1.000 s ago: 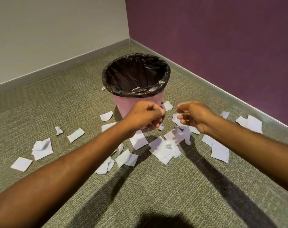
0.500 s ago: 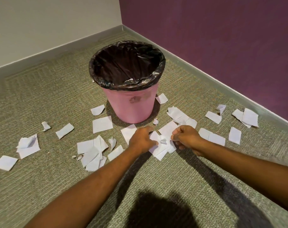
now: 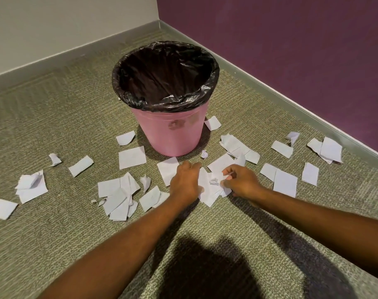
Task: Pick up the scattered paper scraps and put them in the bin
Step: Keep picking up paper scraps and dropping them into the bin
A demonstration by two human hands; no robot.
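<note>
A pink bin (image 3: 173, 134) with a black liner (image 3: 165, 75) stands on the carpet in the room's corner. White paper scraps lie all around its front. A small pile of scraps (image 3: 209, 186) sits between my hands. My left hand (image 3: 184, 182) rests on the pile's left edge, fingers curled down onto the paper. My right hand (image 3: 239, 182) is at the pile's right edge, fingertips pinched on a scrap. A sliver of paper shows inside the bin near its front rim.
More scraps lie to the left (image 3: 119, 190), far left (image 3: 31, 186) and right (image 3: 285, 182) on the green carpet. A purple wall (image 3: 291, 50) runs along the right, a pale wall (image 3: 65, 22) along the back. My shadow darkens the carpet below.
Both hands dropped from in front of the bin down to the pile on the carpet and now press on it. The view has shifted closer to the floor.
</note>
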